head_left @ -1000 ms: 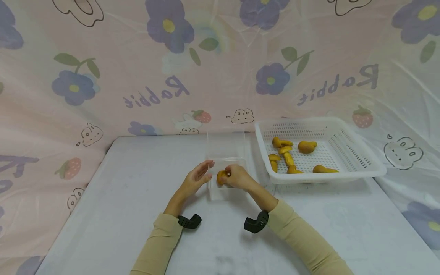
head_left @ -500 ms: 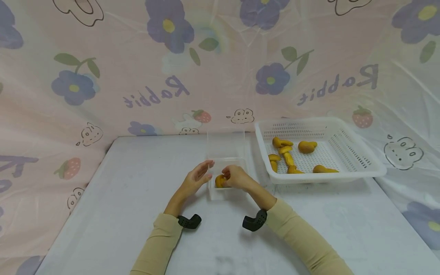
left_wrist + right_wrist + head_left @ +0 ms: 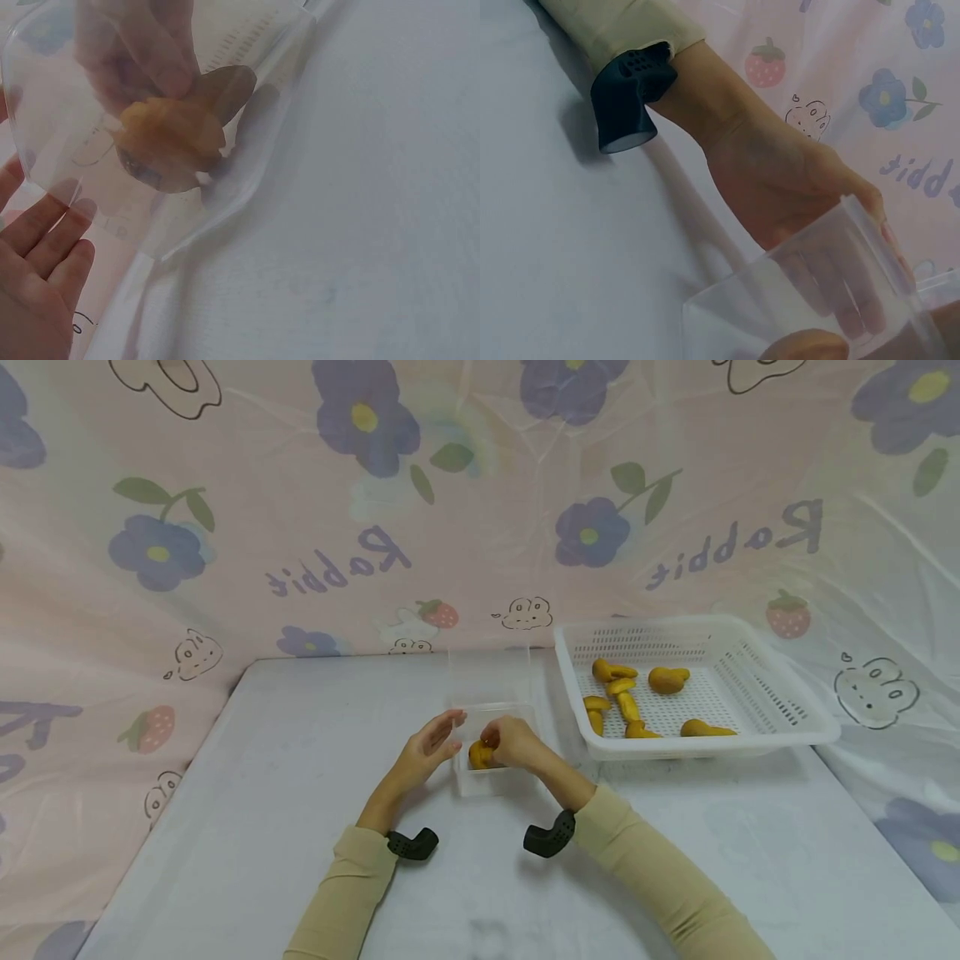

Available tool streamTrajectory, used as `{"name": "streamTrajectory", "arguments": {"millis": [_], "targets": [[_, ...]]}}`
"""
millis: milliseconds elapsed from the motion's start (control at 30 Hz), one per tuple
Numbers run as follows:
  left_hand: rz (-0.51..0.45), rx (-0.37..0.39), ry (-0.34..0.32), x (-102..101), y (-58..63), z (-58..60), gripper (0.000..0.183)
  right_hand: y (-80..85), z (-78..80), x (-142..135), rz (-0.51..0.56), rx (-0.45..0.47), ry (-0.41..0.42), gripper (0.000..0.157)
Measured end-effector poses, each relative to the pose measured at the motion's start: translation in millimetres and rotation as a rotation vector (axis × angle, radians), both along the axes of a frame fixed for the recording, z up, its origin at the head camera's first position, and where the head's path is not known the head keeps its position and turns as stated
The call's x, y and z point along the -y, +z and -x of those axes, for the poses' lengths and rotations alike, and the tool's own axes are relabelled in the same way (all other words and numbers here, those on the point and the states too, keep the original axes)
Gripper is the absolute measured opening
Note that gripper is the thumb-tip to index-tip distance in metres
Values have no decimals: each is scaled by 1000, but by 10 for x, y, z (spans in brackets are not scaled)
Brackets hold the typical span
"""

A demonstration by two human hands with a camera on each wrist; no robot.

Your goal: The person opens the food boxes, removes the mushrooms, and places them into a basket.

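Note:
A clear plastic box (image 3: 487, 783) with its lid (image 3: 489, 677) raised stands mid-table. My right hand (image 3: 517, 745) reaches inside and pinches a yellow-brown mushroom (image 3: 480, 755). Seen through the box wall in the left wrist view, its fingertips touch the mushroom (image 3: 176, 139) from above; the lower fingers are partly hidden. At the box's left side is my left hand (image 3: 423, 752), its fingers fairly straight. In the left wrist view, the left hand's fingertips (image 3: 84, 210) rest against the clear wall.
A white perforated basket (image 3: 712, 745) stands at the back right, holding several mushrooms (image 3: 667, 680). Behind the white table (image 3: 315, 727) hangs a floral curtain (image 3: 480, 510). Each wrist wears a black camera mount (image 3: 551, 835).
My right hand has lowered the mushroom slightly and shifted it left within the box, and the right wrist has turned a little. My left hand stays in place.

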State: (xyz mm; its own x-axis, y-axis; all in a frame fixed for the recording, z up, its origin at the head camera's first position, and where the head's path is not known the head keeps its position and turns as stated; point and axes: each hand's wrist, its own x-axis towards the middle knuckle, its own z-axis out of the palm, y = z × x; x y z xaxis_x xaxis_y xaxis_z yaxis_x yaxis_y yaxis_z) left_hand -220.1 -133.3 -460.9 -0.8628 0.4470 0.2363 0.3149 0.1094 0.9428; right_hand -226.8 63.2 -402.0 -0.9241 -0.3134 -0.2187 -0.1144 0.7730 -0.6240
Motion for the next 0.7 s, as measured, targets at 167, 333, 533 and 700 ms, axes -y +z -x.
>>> {"name": "streamTrajectory", "arguments": {"millis": [167, 333, 533, 700], "targets": [[-3, 1, 0, 10, -5, -1, 54, -6, -2, 28, -19, -23, -8, 28], [-1, 2, 8, 2, 5, -17, 53, -12, -27, 15, 25, -28, -13, 28], [-4, -4, -6, -4, 18, -28, 53, 3, -63, -29, 91, -54, 14, 26], [0, 6, -5, -5, 13, -15, 52, 10, -62, -61, 134, -70, 44, 28]]}}
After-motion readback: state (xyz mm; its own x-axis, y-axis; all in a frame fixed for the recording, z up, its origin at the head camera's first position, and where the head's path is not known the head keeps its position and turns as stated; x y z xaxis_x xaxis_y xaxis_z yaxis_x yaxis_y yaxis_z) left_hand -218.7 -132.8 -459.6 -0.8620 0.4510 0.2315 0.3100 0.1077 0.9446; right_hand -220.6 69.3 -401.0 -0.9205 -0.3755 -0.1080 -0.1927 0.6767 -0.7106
